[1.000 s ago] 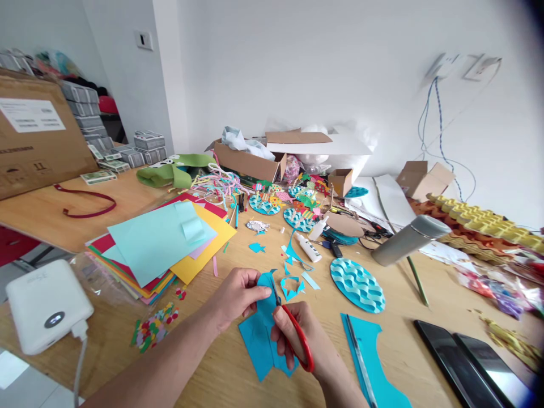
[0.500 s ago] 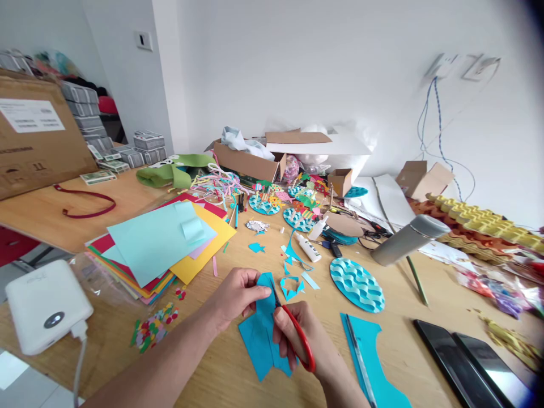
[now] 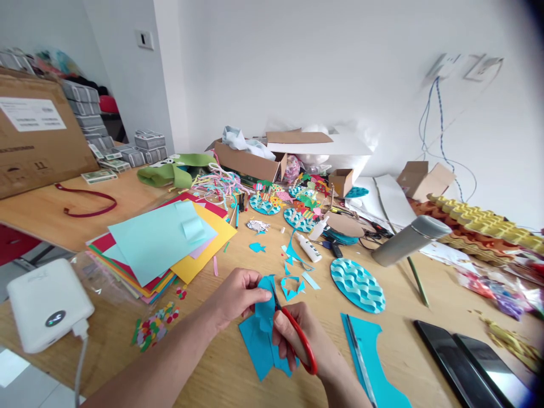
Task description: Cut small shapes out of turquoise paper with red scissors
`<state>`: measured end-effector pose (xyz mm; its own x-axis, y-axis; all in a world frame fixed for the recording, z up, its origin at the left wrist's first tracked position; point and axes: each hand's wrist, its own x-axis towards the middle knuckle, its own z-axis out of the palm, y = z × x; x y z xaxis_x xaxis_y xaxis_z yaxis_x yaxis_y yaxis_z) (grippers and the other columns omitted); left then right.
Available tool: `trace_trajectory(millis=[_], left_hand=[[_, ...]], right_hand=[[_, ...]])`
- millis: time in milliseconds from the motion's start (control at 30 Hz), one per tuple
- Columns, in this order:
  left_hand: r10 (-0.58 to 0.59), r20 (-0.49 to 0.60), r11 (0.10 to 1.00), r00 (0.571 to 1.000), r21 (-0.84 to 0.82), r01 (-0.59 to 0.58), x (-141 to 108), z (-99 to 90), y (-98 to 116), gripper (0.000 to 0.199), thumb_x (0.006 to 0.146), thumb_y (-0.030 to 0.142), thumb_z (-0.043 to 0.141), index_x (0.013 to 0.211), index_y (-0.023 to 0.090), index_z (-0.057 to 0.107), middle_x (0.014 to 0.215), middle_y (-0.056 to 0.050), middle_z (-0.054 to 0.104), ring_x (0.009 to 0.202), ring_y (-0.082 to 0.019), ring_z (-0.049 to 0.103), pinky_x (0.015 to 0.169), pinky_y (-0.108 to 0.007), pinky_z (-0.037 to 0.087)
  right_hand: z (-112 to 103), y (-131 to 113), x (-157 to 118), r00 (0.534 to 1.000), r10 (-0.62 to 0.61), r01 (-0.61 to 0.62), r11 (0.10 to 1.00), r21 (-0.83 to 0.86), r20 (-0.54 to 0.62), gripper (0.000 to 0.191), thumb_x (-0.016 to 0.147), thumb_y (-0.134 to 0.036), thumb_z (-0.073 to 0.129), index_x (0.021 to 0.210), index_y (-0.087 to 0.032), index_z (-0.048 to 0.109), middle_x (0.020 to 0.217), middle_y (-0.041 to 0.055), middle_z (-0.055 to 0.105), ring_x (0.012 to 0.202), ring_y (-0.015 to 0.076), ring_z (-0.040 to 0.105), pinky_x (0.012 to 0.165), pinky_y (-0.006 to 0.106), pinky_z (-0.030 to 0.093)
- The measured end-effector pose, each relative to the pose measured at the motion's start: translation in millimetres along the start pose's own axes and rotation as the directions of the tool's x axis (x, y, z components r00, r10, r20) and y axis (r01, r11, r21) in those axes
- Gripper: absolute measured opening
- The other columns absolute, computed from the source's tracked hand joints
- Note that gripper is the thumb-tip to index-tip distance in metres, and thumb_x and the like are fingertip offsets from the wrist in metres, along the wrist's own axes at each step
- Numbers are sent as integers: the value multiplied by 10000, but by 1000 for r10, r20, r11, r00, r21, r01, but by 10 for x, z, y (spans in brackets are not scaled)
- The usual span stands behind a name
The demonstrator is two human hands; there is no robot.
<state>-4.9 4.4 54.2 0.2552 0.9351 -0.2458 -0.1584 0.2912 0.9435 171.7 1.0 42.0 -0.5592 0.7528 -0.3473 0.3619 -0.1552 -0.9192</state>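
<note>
Blue paper (image 3: 266, 309) is pinched at its top edge between the thumb and fingers of my left hand (image 3: 243, 292). My right hand (image 3: 295, 331) is closed round the red-handled scissors (image 3: 302, 339), whose blades lie along the right side of that paper. More blue paper (image 3: 257, 345) rests on the table below, partly under my right hand. Just beyond the hands are a ring-shaped blue scrap (image 3: 292, 288) and a small blue fish shape (image 3: 257, 247).
Coloured sheets (image 3: 157, 243) are stacked at left, near a white power bank (image 3: 49, 306). To the right lie a wavy blue oval (image 3: 357, 285), a grey flask (image 3: 410, 241), a cut blue sheet (image 3: 378, 362) and two phones (image 3: 454, 362). Glue bottles (image 3: 309, 248) stand ahead.
The held blue paper has shifted and bent slightly between my hands, beside the scissor blades. Both hands have stayed almost in place.
</note>
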Motion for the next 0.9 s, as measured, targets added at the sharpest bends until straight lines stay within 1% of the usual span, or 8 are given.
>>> trace_trajectory(millis=[200, 367, 500, 667, 900], left_hand=[[-2, 6, 1000, 1000, 11, 2, -1, -7, 0, 228, 617, 353, 665, 620, 145, 572, 480, 42, 493, 395, -60, 370, 372, -185, 249], [13, -20, 999, 1000, 30, -12, 0, -7, -15, 216, 645, 349, 650, 638, 147, 574, 503, 33, 520, 404, -64, 390, 370, -181, 262], [13, -21, 1000, 1000, 26, -13, 1, -6, -15, 233, 639, 366, 661, 642, 150, 575, 522, 27, 545, 404, -64, 401, 366, -179, 268], [6, -20, 999, 1000, 46, -5, -6, -5, -11, 231, 635, 365, 657, 641, 148, 578, 492, 41, 521, 393, -60, 386, 368, -177, 265], [8, -23, 998, 1000, 56, -7, 8, -18, -19, 218, 639, 354, 650, 645, 153, 567, 497, 42, 516, 402, -65, 391, 366, -177, 268]], right_hand=[[-15, -24, -15, 1000, 3, -3, 1000, -9, 6, 686, 684, -814, 493, 566, -139, 532, 437, 11, 532, 288, 65, 454, 270, 144, 267], [-12, -23, -10, 1000, -3, 3, 1000, 0, 13, 698, 681, -826, 477, 571, -139, 532, 443, 17, 532, 295, 70, 457, 272, 151, 266], [-8, 4, -1, 1000, -13, 13, 1000, -3, 24, 690, 708, -818, 452, 593, -142, 535, 456, 13, 533, 317, 79, 480, 286, 158, 283], [-4, 17, 3, 999, -17, 17, 1000, -8, 34, 671, 721, -810, 446, 602, -156, 538, 465, 3, 530, 329, 85, 491, 302, 170, 300], [4, -38, -10, 1000, 11, -11, 1000, -24, 19, 688, 716, -822, 430, 578, -156, 525, 455, 12, 520, 322, 86, 480, 301, 174, 281]])
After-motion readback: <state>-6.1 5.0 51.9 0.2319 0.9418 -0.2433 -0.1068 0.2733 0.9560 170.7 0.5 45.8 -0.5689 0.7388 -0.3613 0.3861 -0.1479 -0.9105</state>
